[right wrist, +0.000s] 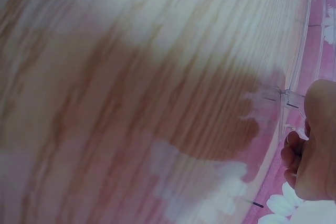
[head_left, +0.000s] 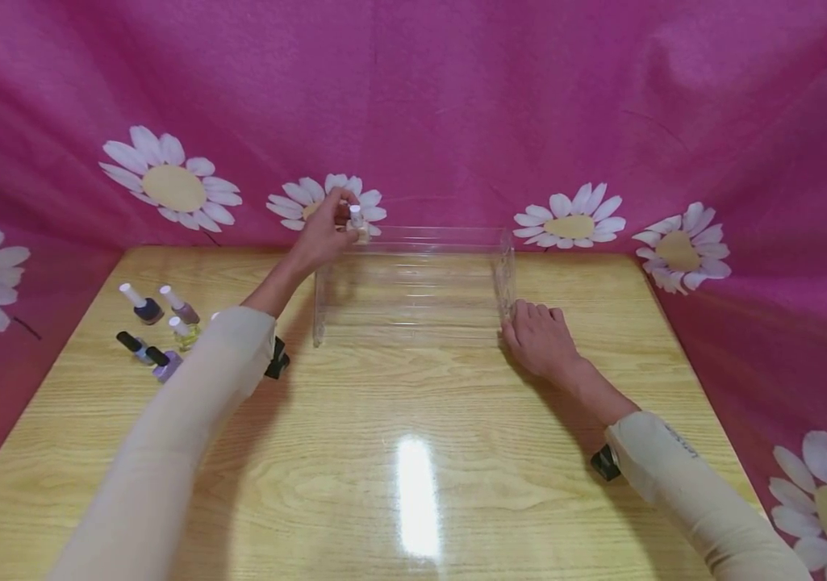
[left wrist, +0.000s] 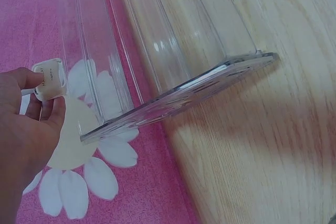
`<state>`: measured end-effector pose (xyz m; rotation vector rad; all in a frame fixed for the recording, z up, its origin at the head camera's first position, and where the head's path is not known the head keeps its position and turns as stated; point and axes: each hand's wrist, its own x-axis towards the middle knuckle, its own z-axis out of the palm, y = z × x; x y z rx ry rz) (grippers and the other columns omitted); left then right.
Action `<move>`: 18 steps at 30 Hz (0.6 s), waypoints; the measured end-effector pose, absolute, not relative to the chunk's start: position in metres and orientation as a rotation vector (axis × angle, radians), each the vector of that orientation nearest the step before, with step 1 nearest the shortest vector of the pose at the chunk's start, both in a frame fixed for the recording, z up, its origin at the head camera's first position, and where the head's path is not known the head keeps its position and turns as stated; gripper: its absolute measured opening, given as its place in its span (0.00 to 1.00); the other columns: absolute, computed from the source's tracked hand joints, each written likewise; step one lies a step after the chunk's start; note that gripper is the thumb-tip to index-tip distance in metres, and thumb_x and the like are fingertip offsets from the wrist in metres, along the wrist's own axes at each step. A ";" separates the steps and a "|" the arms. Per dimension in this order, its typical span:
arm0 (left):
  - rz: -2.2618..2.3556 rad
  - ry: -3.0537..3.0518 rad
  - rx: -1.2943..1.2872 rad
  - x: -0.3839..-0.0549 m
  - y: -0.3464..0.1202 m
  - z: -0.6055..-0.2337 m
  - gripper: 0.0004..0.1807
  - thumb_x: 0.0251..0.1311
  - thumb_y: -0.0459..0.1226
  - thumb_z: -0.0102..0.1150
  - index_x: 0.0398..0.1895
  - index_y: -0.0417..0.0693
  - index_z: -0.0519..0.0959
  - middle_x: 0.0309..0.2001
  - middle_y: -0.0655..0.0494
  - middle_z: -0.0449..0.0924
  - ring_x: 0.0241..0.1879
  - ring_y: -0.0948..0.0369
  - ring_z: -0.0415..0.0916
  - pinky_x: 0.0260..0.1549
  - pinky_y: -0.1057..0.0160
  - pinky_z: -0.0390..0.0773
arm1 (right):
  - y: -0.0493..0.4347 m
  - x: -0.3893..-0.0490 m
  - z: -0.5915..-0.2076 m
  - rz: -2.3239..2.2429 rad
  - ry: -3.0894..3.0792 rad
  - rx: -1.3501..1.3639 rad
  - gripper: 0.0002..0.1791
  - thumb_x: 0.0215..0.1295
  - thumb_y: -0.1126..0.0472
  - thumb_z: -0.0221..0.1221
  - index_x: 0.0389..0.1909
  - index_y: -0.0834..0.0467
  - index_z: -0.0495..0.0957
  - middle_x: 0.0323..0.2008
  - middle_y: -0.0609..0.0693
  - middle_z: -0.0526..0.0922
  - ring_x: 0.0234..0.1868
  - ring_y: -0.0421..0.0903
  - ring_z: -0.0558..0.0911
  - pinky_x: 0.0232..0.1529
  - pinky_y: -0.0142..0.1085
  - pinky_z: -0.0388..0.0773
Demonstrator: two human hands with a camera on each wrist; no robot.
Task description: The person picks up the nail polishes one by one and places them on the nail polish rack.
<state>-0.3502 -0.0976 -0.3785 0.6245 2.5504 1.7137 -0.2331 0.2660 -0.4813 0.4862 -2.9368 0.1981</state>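
My left hand (head_left: 324, 234) pinches a small nail polish bottle (head_left: 359, 229) with a white cap. It is at the upper left corner of a clear plastic tiered rack (head_left: 504, 270) at the back of the table. In the left wrist view the pale, labelled bottle (left wrist: 50, 81) sits between thumb and fingers, just beyond the rack's side panel (left wrist: 184, 93). At the rack's lower right front, my right hand (head_left: 540, 339) grips the side edge with curled fingers. The right wrist view shows this hand (right wrist: 317, 145) at the frame's edge, partly hiding the rack.
Several nail polish bottles stand at the table's left: a dark one (head_left: 148, 310), a mauve one (head_left: 185, 312), a yellowish one (head_left: 186, 336) and black-capped ones, including a lilac one (head_left: 166, 367). My left sleeve hides part of that area. A pink flowered cloth (head_left: 442, 121) hangs behind the table.
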 end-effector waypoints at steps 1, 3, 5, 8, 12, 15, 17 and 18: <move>1.717 2.550 0.621 -0.351 -0.098 -0.378 0.19 0.61 0.19 0.51 0.52 0.41 0.63 0.43 0.40 0.76 0.44 0.54 0.73 0.33 0.68 0.74 | 0.266 -0.233 -0.481 0.199 -2.943 0.484 0.15 0.78 0.53 0.43 0.34 0.61 0.62 0.26 0.54 0.68 0.35 0.60 0.73 0.42 0.53 0.67; 1.717 2.554 0.624 -0.351 -0.098 -0.378 0.19 0.61 0.19 0.51 0.52 0.40 0.63 0.43 0.40 0.76 0.44 0.54 0.73 0.34 0.68 0.74 | 0.266 -0.233 -0.481 0.199 -2.950 0.483 0.15 0.78 0.53 0.42 0.35 0.61 0.62 0.27 0.54 0.68 0.35 0.60 0.73 0.42 0.53 0.67; 1.704 2.567 0.631 -0.352 -0.098 -0.379 0.19 0.61 0.19 0.51 0.52 0.40 0.63 0.43 0.40 0.75 0.44 0.54 0.73 0.34 0.68 0.73 | 0.265 -0.233 -0.481 0.201 -2.952 0.483 0.15 0.78 0.53 0.42 0.35 0.61 0.62 0.27 0.54 0.69 0.35 0.60 0.73 0.42 0.53 0.67; 1.673 2.588 0.639 -0.353 -0.098 -0.380 0.19 0.60 0.18 0.51 0.52 0.39 0.63 0.42 0.41 0.74 0.44 0.53 0.72 0.35 0.67 0.72 | 0.265 -0.233 -0.481 0.197 -2.950 0.485 0.15 0.78 0.53 0.43 0.35 0.61 0.62 0.27 0.54 0.69 0.35 0.60 0.73 0.42 0.54 0.67; 1.633 2.598 0.638 -0.354 -0.099 -0.382 0.19 0.59 0.18 0.51 0.51 0.38 0.62 0.42 0.41 0.73 0.46 0.51 0.72 0.39 0.64 0.73 | 0.266 -0.234 -0.483 0.190 -2.946 0.488 0.15 0.78 0.53 0.43 0.35 0.61 0.62 0.27 0.54 0.68 0.35 0.60 0.74 0.43 0.54 0.67; 1.614 2.598 0.654 -0.354 -0.100 -0.385 0.20 0.59 0.19 0.51 0.51 0.38 0.62 0.43 0.39 0.73 0.48 0.49 0.72 0.43 0.60 0.73 | 0.266 -0.234 -0.483 0.196 -2.945 0.492 0.15 0.78 0.53 0.43 0.34 0.61 0.61 0.26 0.54 0.68 0.35 0.60 0.73 0.43 0.54 0.66; 1.601 2.601 0.677 -0.355 -0.101 -0.386 0.20 0.59 0.18 0.52 0.52 0.37 0.62 0.43 0.38 0.73 0.49 0.48 0.72 0.44 0.59 0.73 | 0.266 -0.234 -0.483 0.200 -2.946 0.491 0.15 0.78 0.53 0.44 0.35 0.61 0.61 0.27 0.54 0.68 0.35 0.60 0.73 0.43 0.54 0.66; 1.602 2.595 0.687 -0.355 -0.101 -0.387 0.20 0.59 0.18 0.52 0.51 0.37 0.62 0.43 0.38 0.73 0.49 0.48 0.72 0.44 0.59 0.73 | 0.266 -0.233 -0.483 0.204 -2.948 0.489 0.15 0.78 0.53 0.44 0.35 0.61 0.61 0.27 0.54 0.68 0.35 0.60 0.73 0.43 0.54 0.66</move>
